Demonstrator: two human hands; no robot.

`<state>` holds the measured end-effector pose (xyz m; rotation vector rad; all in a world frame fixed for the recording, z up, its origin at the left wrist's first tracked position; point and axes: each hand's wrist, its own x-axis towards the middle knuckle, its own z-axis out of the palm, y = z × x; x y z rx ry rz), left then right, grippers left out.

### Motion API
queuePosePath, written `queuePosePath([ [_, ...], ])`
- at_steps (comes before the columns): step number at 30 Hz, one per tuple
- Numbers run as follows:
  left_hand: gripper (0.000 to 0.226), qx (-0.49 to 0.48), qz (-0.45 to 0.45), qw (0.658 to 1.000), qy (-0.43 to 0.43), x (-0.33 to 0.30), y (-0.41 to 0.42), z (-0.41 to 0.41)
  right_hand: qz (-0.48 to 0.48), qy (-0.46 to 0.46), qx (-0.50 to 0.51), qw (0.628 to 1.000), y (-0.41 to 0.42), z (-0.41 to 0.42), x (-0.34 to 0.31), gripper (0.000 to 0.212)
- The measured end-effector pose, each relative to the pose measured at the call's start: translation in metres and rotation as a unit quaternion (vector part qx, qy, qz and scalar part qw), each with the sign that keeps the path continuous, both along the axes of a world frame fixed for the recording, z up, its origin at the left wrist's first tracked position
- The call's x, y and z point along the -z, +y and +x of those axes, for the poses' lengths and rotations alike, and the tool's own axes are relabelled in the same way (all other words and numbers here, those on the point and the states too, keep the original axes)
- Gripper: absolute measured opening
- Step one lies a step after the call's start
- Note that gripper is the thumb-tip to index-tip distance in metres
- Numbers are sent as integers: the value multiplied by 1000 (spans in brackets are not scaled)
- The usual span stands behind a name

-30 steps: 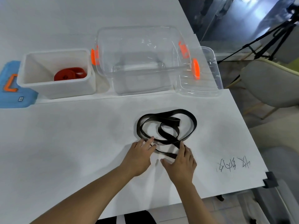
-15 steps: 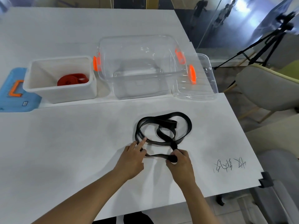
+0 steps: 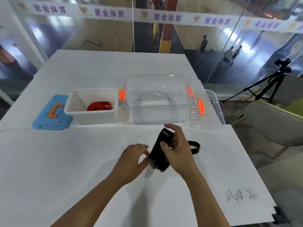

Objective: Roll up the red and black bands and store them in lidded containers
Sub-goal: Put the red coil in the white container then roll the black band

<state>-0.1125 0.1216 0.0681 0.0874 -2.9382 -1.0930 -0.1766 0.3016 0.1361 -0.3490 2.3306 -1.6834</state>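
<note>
On the broad white matte table by a glass wall, a clear plastic tub with orange latches sits beside a white bin holding the coiled red band. Nearer, the flat black rubber band runs diagonally, far end raised; right hand grips it, left hand pinches its lower edge.
</note>
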Motion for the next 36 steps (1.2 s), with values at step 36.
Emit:
queuePosePath([
  [36,13,-190,285,901,267,-269,-38,-26,-84,113,-185,973,-81,-16,-148,19],
])
